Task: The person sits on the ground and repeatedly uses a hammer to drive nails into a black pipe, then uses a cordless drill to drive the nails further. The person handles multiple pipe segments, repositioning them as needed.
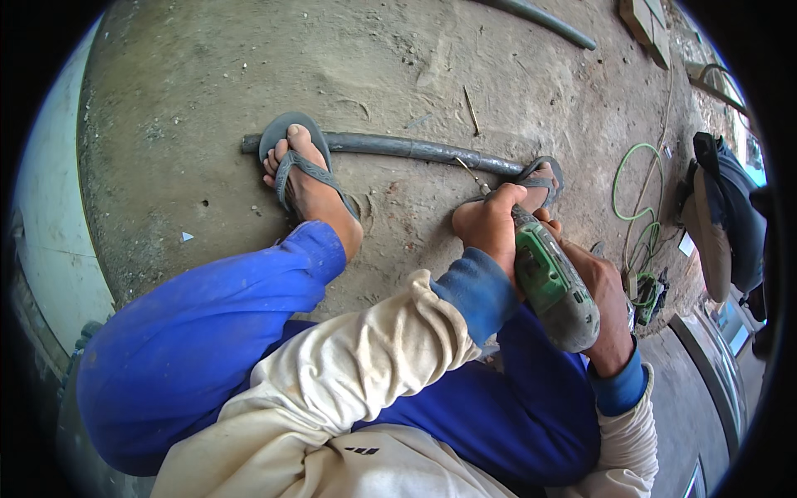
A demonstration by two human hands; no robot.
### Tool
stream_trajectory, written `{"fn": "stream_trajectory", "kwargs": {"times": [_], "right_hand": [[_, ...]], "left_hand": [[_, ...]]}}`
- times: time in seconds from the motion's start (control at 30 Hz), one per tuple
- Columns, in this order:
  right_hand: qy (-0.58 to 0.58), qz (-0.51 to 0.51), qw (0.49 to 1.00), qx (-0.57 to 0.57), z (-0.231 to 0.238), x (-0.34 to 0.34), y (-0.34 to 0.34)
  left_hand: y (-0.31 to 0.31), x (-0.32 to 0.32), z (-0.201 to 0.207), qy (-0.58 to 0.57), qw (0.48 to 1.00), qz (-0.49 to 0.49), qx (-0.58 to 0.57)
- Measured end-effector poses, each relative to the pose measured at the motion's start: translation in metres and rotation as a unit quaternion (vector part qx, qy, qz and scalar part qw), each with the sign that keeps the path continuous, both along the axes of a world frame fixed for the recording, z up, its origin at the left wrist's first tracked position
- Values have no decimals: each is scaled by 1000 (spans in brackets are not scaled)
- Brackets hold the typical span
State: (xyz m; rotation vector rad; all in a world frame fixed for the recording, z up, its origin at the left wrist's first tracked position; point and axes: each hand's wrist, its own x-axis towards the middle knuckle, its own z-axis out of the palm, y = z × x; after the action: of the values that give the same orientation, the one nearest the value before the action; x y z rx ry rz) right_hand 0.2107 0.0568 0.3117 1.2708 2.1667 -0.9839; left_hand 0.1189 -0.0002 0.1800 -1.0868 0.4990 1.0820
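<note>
A green and grey power drill point(550, 274) slants across the right of the head view. My right hand point(594, 278) is closed around it from the right, its grip mostly hidden by the drill body. At the front end, by the chuck, my left hand point(491, 222) is closed on the drill. From there a thin drill bit point(473, 175) points up and left towards a dark pipe point(390, 147) lying on the ground. Whether the tip touches the pipe I cannot tell. My left sandalled foot point(303, 166) rests by the pipe's left end, my right foot point(541, 184) by its right end.
Another dark pipe point(552, 25) lies at the far top. A thin stick point(471, 110) is on the dirt beyond the near pipe. Green cable point(616, 187) loops on the right, near a seated person's leg point(706, 241). A pale tiled edge point(54, 199) borders the left.
</note>
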Motion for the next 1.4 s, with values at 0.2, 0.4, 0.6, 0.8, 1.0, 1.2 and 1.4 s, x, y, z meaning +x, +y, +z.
{"fn": "stream_trajectory", "kwargs": {"times": [0.2, 0.4, 0.6, 0.8, 1.0, 1.2, 1.4], "right_hand": [[-2, -1, 1000, 5, -2, 1, 0], [-19, 9, 1000, 4, -3, 3, 2], [33, 8, 999, 18, -3, 1, -2], [23, -8, 1000, 17, -2, 0, -2], [25, -1, 1000, 16, -2, 0, -2], [23, 11, 999, 24, -4, 2, -2], [-19, 20, 1000, 14, -1, 2, 4]], "left_hand": [[2, 1, 0, -14, 1000, 17, -1], [0, 1, -1, -19, 1000, 13, 9], [2, 2, -1, -19, 1000, 16, 10], [3, 2, 0, -17, 1000, 13, 9], [3, 2, 1, -19, 1000, 17, -4], [2, 2, -1, -21, 1000, 17, 5], [6, 0, 2, -4, 1000, 11, 28]]}}
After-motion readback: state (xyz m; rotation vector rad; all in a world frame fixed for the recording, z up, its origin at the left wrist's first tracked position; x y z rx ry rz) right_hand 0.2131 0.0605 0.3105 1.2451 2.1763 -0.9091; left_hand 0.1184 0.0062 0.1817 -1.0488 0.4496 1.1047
